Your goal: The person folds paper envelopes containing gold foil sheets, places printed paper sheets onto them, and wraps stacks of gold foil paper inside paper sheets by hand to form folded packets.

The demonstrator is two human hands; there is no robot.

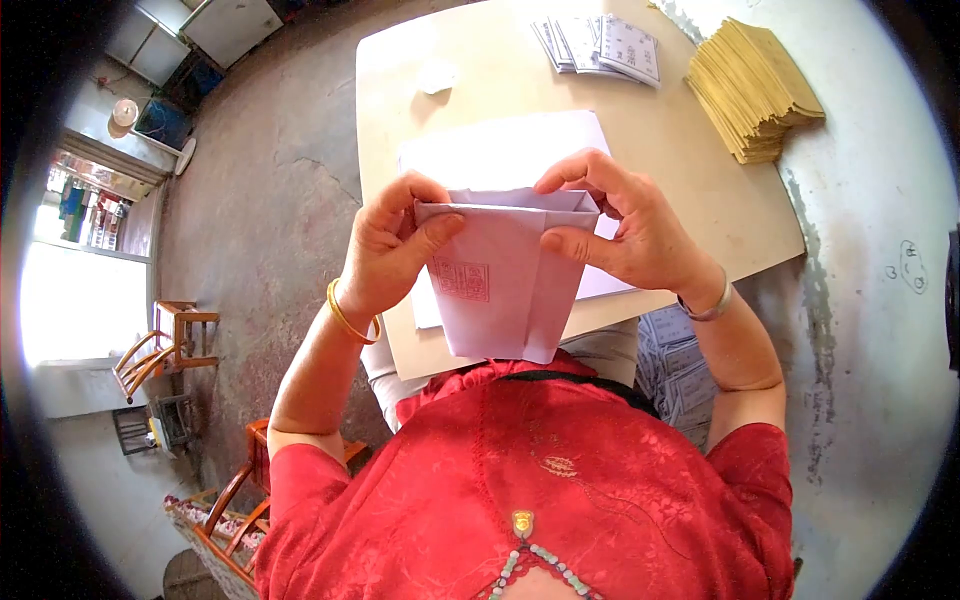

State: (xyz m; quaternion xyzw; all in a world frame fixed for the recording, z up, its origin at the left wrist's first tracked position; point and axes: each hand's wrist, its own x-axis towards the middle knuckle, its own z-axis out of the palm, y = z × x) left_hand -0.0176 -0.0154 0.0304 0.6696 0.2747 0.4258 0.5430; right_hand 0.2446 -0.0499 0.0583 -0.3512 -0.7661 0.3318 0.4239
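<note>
A white paper bag point(490, 310) is held up in front of the person at the near edge of the tabletop point(490, 40), its mouth parted and facing up, with a red stamp point(462, 281) on the left of its front; whether its lower end touches anything, I cannot tell. The left hand point(400, 235) has its grip clamped on the bag's upper left corner, thumb across the front and fingers behind. The right hand point(630, 225) has its grip around the right end of the mouth, thumb against the front and index finger at the back edge. A yellow bracelet point(347, 318) circles the left wrist and a silver-coloured bracelet point(712, 303) the right. Behind and partly beneath the bag lie white paper sheets point(500, 145). Farther off are a white scrap point(437, 77), a few printed packets point(628, 50) overlapping near the far edge, and a tall yellow stack point(745, 85) at the right, beside the wall point(870, 200). More printed bundles point(678, 365) sit below the tabletop, near the right forearm. The person wears a red top point(560, 430). To the left, a wooden chair point(180, 340) stands on the floor point(260, 190).
</note>
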